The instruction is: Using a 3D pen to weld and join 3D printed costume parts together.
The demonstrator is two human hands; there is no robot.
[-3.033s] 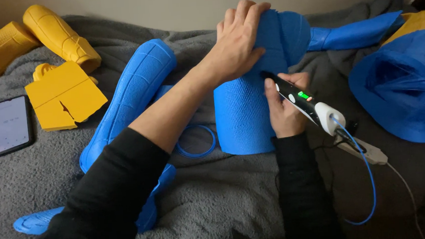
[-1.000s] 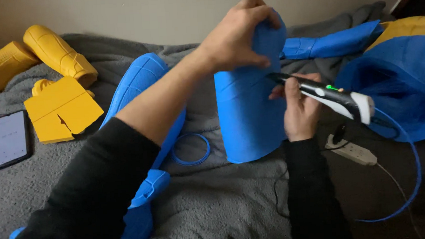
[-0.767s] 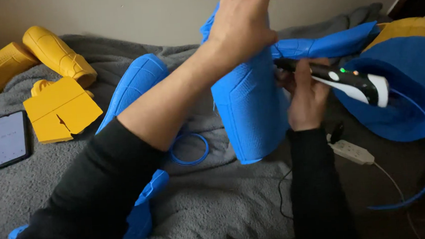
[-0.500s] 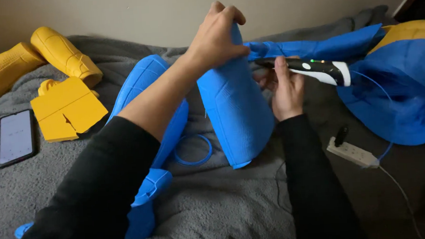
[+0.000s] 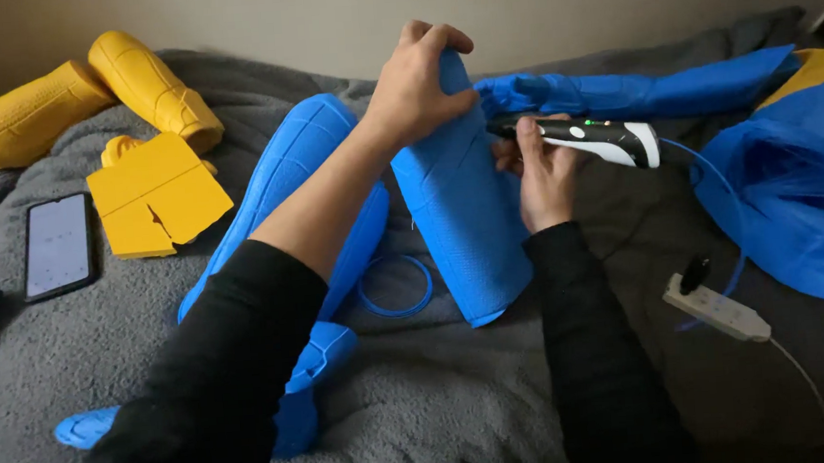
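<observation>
A blue ribbed tube-shaped part (image 5: 464, 218) stands tilted at the middle of the grey blanket (image 5: 444, 413), its lower end resting on the fabric. The left hand (image 5: 414, 88) wraps its fingers over the part's top end at 12 o'clock. At the part's 2 o'clock, the right hand (image 5: 542, 176) grips a black-and-white pen tool (image 5: 587, 138), tip against the part's upper edge. At 8 o'clock lies a blue ring (image 5: 394, 285); at 4 o'clock a white power strip (image 5: 717, 307); at 9 o'clock a phone (image 5: 56, 246) and yellow pieces (image 5: 156, 196).
</observation>
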